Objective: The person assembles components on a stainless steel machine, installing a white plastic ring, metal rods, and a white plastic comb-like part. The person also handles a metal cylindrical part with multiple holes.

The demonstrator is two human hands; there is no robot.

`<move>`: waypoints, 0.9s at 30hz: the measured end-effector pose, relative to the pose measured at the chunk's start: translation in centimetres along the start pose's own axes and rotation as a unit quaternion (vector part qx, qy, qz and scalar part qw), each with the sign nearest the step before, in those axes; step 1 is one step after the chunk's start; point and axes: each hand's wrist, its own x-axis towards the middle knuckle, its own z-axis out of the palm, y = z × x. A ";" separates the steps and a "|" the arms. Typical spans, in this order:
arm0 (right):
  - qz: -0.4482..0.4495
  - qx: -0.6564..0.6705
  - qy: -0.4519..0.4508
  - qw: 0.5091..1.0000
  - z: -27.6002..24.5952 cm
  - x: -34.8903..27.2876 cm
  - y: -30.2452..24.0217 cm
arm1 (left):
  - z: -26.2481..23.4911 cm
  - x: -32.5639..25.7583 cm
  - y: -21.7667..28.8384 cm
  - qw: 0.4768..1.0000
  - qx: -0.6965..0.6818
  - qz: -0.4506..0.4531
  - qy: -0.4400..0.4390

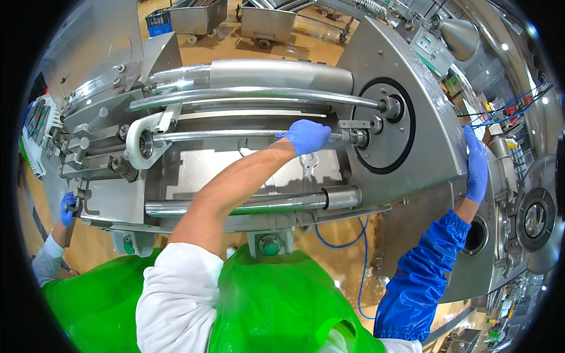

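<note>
My left hand [309, 136], in a blue glove, is closed around a shiny metal shaft [223, 135] near its right end. That shaft runs level across the machine, from a white ring-shaped bracket [141, 141] on the left to a round hub [385, 126] on the right. The hand hides the part it grips. Fingers stretched out, my right hand [477, 165] rests on the right edge of the sloping steel housing [418, 100]. A longer metal bar [253, 93] crosses behind the gripped shaft. Under my left hand, a wrench [308, 165] lies in the steel tray [200, 167].
At far left, another person's gloved hand [67, 209] holds a machine handle. A thick steel roller [259, 204] spans the front. Below hangs a blue hose [365, 259] above the wet floor. Steel carts [268, 25] stand behind; a clear guard [94, 47] rises at upper left.
</note>
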 end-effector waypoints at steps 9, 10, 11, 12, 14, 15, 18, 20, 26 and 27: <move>0.010 0.000 0.004 1.000 0.1 0.0 -0.3 | 0.7 1.1 0.7 0.999 -0.034 0.010 0.038; 0.012 -0.006 -0.006 1.000 -0.1 -0.2 -0.1 | 0.6 1.5 0.6 0.999 -0.030 0.009 0.016; 0.011 -0.009 -0.016 1.000 0.1 -0.2 -0.4 | 0.7 1.9 0.3 0.999 -0.029 0.013 0.008; 0.031 0.004 -0.014 0.999 0.2 0.0 -0.7 | 0.9 2.2 0.2 0.999 -0.027 0.018 0.001; 0.079 0.031 -0.008 0.996 0.4 -0.2 -1.4 | 0.9 2.8 0.6 0.999 0.023 -0.002 -0.043; 0.062 0.026 -0.008 0.998 0.3 -0.9 -1.5 | 0.9 2.7 1.0 0.999 0.013 -0.001 -0.041; 0.014 0.004 -0.012 1.000 0.0 -0.6 -1.5 | 0.9 2.6 1.6 0.999 -0.032 0.032 -0.001; 0.013 0.017 0.007 1.000 0.2 -0.6 -1.3 | 0.9 3.7 2.9 0.999 -0.010 0.033 0.001; -0.033 -0.020 0.011 0.999 0.1 -0.1 -0.1 | 2.7 4.9 3.6 0.990 0.012 0.044 0.133; -0.039 -0.013 0.012 0.999 0.3 -0.3 -0.7 | 3.6 5.2 3.5 0.984 -0.058 0.018 0.170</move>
